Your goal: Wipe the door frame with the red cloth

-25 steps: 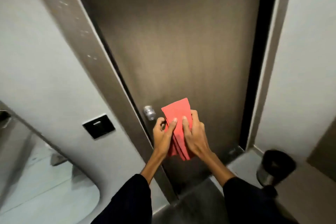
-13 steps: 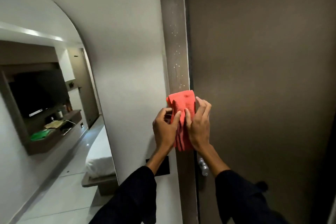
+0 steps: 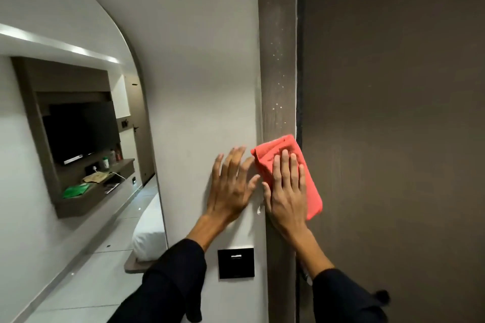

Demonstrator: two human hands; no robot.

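The door frame (image 3: 278,65) is a dark brown vertical strip between the white wall and the brown door, speckled with pale spots above the cloth. My right hand (image 3: 287,191) lies flat on the folded red cloth (image 3: 309,186), pressing it against the frame at its inner edge. The cloth overlaps onto the door. My left hand (image 3: 231,186) rests flat on the white wall just left of the frame, fingers spread, holding nothing.
The brown door (image 3: 393,126) fills the right side. A black switch plate (image 3: 236,263) sits on the wall below my left hand. An arched mirror (image 3: 78,152) at left reflects a television, a shelf and a bed.
My left hand has let go of the cloth and moved left onto the wall. My right hand now presses the cloth flat on the frame. The view has come closer.
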